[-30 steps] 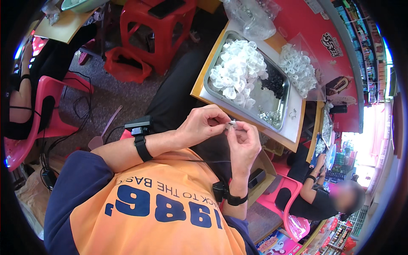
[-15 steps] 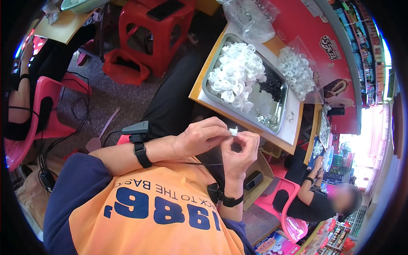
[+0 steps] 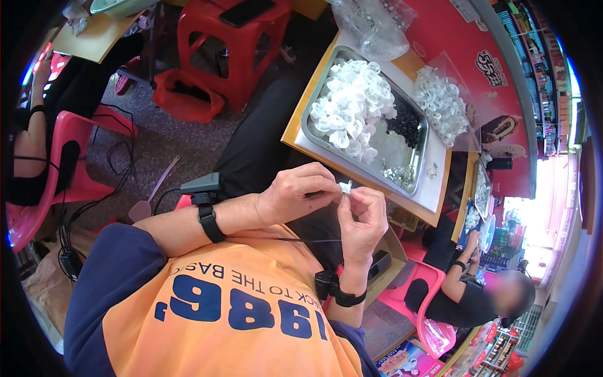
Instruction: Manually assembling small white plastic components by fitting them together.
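Just off the tray's near edge, a small white plastic piece (image 3: 345, 187) is pinched between the fingertips of my left hand (image 3: 298, 193) and my right hand (image 3: 363, 217). Both hands are closed on it from either side. Beyond them lies a metal tray (image 3: 387, 149) on a small table. It holds a large heap of translucent white plastic pieces (image 3: 352, 103), a patch of small black parts (image 3: 406, 125) and a little pile of small shiny parts (image 3: 398, 172). Fine detail of the pinched piece is hidden by my fingers.
Clear bags of parts (image 3: 441, 103) lie beside and behind the tray. A red stool (image 3: 235, 60) bears a dark phone (image 3: 247, 12). One person sits on a pink chair (image 3: 56, 151) at left, another person (image 3: 466, 295) at right. A pink fly swatter (image 3: 141, 210) is at left.
My right hand has turned slightly and shifted a little to the right, its thumb now straighter against the white piece. Both hands keep hold of it.
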Demonstrator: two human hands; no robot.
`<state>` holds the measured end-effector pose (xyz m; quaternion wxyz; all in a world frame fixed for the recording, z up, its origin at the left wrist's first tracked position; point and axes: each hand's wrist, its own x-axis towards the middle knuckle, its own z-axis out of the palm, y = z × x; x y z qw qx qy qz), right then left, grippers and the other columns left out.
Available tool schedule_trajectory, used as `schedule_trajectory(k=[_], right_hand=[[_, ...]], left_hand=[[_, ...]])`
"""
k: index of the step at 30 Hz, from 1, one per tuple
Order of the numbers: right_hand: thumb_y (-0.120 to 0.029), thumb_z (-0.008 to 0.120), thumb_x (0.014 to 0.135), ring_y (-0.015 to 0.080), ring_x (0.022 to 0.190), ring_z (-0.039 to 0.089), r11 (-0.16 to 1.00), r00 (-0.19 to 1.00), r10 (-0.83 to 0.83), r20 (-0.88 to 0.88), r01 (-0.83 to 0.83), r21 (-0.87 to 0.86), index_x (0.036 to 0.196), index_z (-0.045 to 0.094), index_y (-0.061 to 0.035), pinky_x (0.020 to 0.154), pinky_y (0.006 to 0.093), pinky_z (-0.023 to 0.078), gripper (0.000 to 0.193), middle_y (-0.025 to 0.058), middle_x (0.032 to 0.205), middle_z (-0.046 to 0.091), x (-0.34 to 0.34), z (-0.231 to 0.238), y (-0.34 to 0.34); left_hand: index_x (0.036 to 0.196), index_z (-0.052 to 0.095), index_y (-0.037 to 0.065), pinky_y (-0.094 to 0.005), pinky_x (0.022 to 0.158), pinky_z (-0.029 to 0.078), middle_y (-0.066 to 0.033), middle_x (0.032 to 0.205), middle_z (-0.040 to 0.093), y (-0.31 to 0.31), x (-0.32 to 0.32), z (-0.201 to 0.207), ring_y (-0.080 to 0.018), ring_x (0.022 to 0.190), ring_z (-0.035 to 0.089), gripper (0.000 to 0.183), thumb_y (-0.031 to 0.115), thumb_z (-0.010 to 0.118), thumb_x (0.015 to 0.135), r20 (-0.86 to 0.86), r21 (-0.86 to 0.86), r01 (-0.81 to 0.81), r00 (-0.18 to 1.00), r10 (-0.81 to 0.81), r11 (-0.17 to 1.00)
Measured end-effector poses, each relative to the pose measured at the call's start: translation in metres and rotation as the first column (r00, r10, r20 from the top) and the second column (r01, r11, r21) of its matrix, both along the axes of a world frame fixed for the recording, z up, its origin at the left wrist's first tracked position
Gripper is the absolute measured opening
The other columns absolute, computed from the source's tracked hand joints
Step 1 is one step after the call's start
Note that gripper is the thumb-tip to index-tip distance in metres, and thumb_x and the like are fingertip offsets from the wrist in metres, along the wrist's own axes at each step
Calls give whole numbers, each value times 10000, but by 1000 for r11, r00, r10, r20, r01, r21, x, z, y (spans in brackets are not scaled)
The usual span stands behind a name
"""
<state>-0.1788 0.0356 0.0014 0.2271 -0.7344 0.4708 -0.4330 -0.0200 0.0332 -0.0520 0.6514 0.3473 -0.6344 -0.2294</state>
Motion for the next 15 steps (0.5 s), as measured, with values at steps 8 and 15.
schedule_trajectory(k=[8,15], right_hand=[[104,703,806,176,747,693,999,997,32,-70,-33,-24,895,619,20,615,252,584,148,117,911,628,1,8,5],[111,736,753,213,715,664,996,991,3,-133,-15,-90,857,614,2,607,286,548,193,120,837,644,-1,1,6]], left_hand=[[905,690,22,-275,648,580,-94,887,666,-1,0,-3,-198,780,684,218,-74,773,727,-13,1,10,1000,-10,1000],[899,675,29,-269,638,574,-91,881,659,-2,1,-4,-201,765,680,234,-83,768,715,2,-32,12,1000,-12,999]])
